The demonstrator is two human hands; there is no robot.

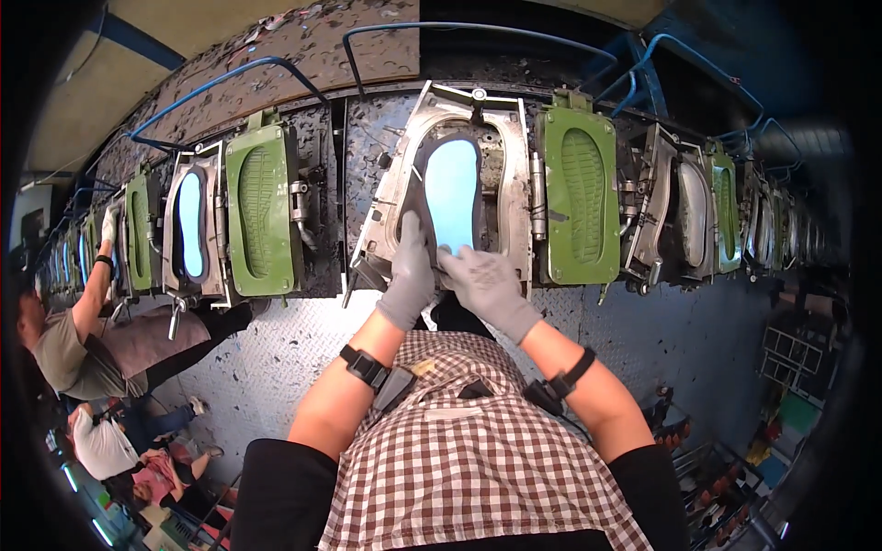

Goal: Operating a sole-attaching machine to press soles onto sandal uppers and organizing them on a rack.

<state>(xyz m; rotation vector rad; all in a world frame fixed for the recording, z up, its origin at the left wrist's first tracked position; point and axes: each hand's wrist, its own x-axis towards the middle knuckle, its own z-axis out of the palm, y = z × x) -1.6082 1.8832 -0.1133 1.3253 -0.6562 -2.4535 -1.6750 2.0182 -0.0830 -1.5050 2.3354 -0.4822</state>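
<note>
The grey-gloved left hand (410, 272), fingers straight, and right hand (485, 283), fingers bent, touch a dark-edged, bright-blue, sole-shaped piece (453, 193); pinching unclear.

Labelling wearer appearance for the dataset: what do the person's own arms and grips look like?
Left grip and right grip: grey gloves, faint dark marks on the back of the right one. Left forearm and right forearm: each has a black strap with a boxy dark device. Black sleeves. Can't make out cables for certain.
</note>
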